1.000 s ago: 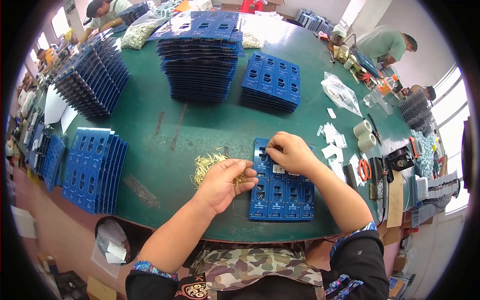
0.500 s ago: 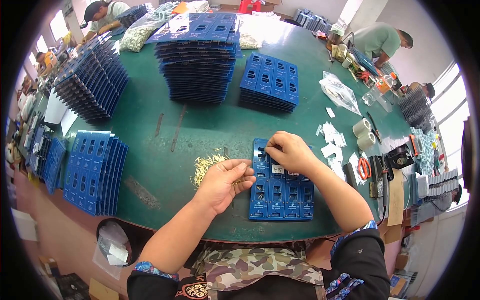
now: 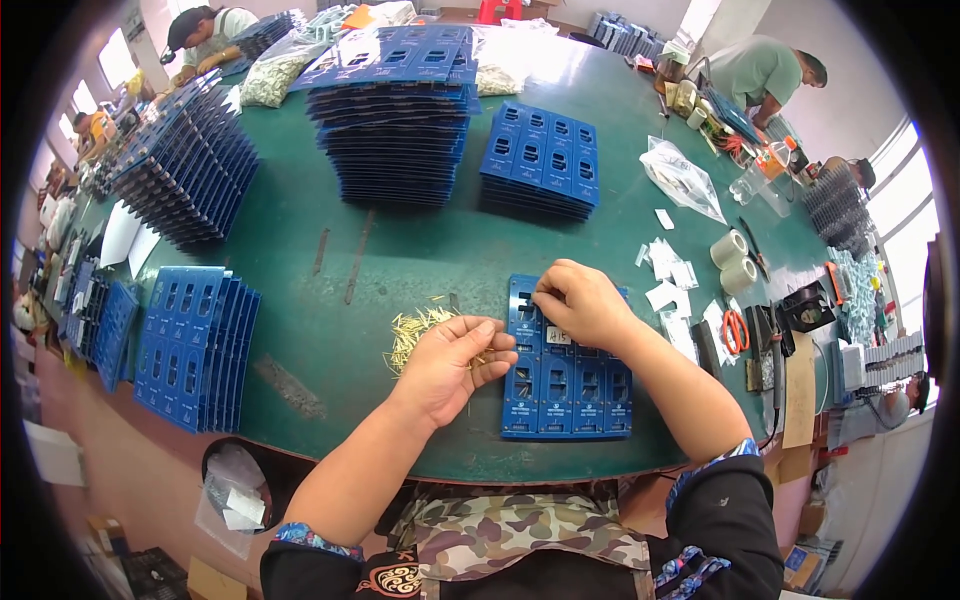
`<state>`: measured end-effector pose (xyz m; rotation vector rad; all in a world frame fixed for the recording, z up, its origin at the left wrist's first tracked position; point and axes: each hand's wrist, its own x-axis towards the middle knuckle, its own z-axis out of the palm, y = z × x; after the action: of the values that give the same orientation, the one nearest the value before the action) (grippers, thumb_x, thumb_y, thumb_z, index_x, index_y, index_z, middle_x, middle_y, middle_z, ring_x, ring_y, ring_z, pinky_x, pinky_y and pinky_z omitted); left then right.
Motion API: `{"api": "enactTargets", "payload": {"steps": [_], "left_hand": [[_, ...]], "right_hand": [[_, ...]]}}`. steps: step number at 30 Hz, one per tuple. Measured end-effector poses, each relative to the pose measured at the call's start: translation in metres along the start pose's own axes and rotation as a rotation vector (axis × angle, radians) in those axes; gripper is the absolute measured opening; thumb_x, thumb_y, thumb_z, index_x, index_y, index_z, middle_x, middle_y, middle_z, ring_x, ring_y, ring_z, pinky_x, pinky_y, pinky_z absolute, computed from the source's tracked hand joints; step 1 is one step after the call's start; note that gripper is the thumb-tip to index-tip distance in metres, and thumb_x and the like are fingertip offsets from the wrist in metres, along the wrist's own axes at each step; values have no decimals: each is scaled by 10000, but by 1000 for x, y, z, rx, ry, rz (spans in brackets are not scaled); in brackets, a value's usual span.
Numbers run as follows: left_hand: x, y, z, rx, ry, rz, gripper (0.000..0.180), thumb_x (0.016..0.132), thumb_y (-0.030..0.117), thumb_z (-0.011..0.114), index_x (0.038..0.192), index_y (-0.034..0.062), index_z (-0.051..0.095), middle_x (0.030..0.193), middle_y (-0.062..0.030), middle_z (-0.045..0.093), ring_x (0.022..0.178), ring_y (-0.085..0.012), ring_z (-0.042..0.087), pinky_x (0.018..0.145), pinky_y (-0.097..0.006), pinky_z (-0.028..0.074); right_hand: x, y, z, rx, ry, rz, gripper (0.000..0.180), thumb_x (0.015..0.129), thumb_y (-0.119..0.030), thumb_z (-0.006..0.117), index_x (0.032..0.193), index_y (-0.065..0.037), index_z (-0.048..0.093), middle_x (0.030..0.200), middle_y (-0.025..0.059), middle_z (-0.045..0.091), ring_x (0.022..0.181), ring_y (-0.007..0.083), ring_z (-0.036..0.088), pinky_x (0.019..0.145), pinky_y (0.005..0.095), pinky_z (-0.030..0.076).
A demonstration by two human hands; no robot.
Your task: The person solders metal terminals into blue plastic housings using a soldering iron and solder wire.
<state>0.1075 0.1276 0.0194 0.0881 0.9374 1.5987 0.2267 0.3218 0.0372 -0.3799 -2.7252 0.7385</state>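
A blue circuit board panel [image 3: 556,401] with rectangular cutouts lies flat before me. My right hand [image 3: 583,305] is over its upper part, thumb and fingers pinched at a cutout near the far left corner; what they pinch is hidden. Beside the panel's left edge is my left hand [image 3: 447,368], palm turned up and fingers curled inward. Thin golden pins show around those fingers, but whether they are held is unclear. A loose heap of golden pins [image 3: 408,335] lies on the table behind that hand. A small white label [image 3: 557,336] sits on the panel, partly beside my right wrist.
Stacks of blue panels stand on the green table [image 3: 330,400]: a tall stack [image 3: 395,150], a lower one [image 3: 540,160], and others on the left [image 3: 185,340]. On the right lie tape rolls [image 3: 733,260], orange-handled scissors [image 3: 735,331] and a plastic bag [image 3: 682,178]. Other people work farther off.
My view has shifted slightly. Both hands keep nearly the same pose, the right still pinching at the panel's far left corner and the left curled beside it.
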Motion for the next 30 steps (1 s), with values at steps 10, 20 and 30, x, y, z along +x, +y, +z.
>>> {"api": "enactTargets", "payload": {"steps": [10,20,30], "left_hand": [[-1,1,0,9,-5,-6,230,977,87,575,1166,-43,588,978,-119,679,874,-200,691,756,-279,602],[0,0,0,39,-25,-36,239,974,80,578,1177,-44,592,992,-124,682,873,-196,691,760,-277,601],[1,-2,-7,28,-111,-101,178,970,119,601,1078,-19,631,926,-112,698,819,-203,704,712,-265,597]], "right_hand": [[-5,-10,-3,-164,0,-94,120,827,-140,673,913,-63,704,887,96,634,809,304,647,720,395,526],[-15,-12,-10,-234,-45,-186,155,831,-125,626,947,-89,722,862,80,624,805,291,646,705,397,530],[1,-28,-10,181,-140,-172,170,859,-153,663,992,-59,711,905,108,627,868,303,637,750,386,515]]}}
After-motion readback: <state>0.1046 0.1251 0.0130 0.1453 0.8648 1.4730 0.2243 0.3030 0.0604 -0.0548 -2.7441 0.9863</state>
